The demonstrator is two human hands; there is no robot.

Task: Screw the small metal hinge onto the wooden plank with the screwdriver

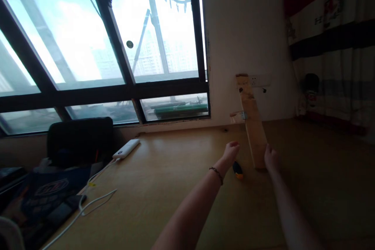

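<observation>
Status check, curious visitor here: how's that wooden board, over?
Right hand holds wooden board near its lower end. Left hand apart, grip unclear. Dark-and-orange tool nearby on tabletop.

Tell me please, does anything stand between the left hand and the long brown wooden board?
Nothing visible stands between the left hand and the long brown wooden board. A small dark object with a yellow end lies nearer the person.
</observation>
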